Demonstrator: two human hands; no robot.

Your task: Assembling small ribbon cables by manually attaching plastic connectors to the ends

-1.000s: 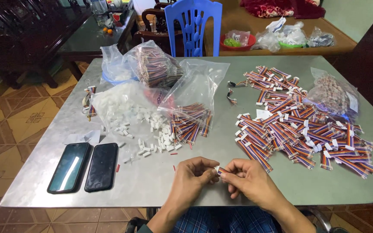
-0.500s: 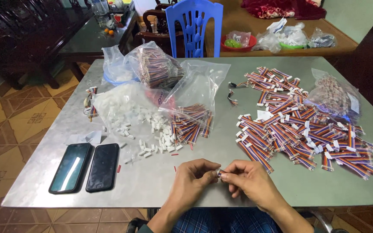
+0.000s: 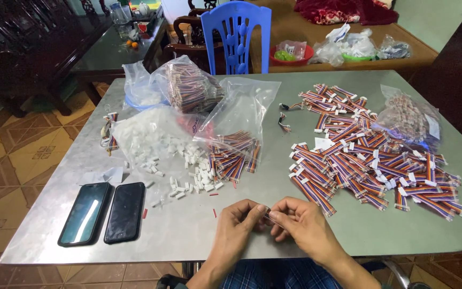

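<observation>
**Hands pinched together over a small piece at the near table edge**

Compared with 1 second ago, little has changed: the left hand point(image 3: 240, 220) and right hand point(image 3: 300, 223) remain at the near edge of the metal table point(image 3: 348, 235), fingertips meeting. Both are curled nearly closed, pinching a tiny part point(image 3: 267, 215) between them; what it is cannot be told. So the fiddly joining work looks ongoing, not finished. The striped wire bundles point(image 3: 370, 160) lie far right, loose white connectors point(image 3: 188, 171) far left, and 2 phones point(image 3: 105, 212) near left.
</observation>
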